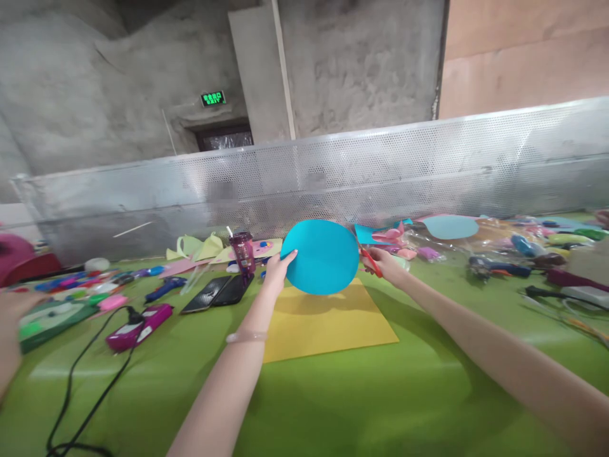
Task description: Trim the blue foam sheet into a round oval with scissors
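My left hand (280, 268) pinches the left edge of a round blue sheet of paper (321, 257), thumb on its face. The disc is held up above a yellow sheet (328, 324) lying on the green table. In my right hand (384, 265) is a pair of scissors with red handles (372, 262), close by the disc's right edge. The blades are mostly hidden, so I cannot tell whether they touch the paper. Behind my right hand lie blue paper scraps (373, 233) and a pink piece (396, 235).
On the left are a purple power strip (139, 327) with a black cord, two dark phones (219, 294), a blue glue gun (165, 289) and a cup with a straw (243, 254). Another person's arm (16, 324) reaches in. Another glue gun (504, 269) lies right. A perforated metal barrier (333, 171) stands behind.
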The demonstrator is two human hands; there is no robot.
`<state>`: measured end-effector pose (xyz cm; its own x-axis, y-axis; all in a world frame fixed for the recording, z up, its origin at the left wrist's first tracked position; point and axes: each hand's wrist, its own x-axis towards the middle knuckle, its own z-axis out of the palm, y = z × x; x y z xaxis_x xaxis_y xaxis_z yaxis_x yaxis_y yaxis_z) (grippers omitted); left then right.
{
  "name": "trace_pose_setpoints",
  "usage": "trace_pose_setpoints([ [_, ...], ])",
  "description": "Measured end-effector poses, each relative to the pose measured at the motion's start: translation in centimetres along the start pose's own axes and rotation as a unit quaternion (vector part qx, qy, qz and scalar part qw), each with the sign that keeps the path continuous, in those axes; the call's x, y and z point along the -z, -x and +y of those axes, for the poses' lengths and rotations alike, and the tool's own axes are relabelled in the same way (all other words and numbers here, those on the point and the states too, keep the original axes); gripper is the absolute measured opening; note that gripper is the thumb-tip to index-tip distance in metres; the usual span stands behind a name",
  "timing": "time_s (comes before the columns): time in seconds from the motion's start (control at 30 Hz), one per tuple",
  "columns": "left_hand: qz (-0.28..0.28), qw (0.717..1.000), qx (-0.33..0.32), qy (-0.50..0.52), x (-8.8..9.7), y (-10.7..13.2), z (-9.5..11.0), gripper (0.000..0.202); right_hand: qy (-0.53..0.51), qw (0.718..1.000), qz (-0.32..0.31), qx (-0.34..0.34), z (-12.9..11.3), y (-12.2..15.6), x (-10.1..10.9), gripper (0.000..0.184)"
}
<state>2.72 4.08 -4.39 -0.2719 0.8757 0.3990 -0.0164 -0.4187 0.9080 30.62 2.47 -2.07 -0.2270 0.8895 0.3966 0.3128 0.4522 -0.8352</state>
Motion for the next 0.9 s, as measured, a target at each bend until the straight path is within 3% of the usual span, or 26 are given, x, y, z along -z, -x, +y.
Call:
trace_pose_setpoints([
  [0.37,-0.010,1.000,0.005,0.023,-0.12,0.33,0.31,0.049,-0.014,0.999,-0.034,-0.010,0.32,-0.09,0.32,0.024],
  [0.9,-0.002,1.000,0.008,0.023,-0.10,0.22,0.06,0.046,-0.022,0.999,-0.037,-0.014,0.56,-0.20,0.32,0.028],
])
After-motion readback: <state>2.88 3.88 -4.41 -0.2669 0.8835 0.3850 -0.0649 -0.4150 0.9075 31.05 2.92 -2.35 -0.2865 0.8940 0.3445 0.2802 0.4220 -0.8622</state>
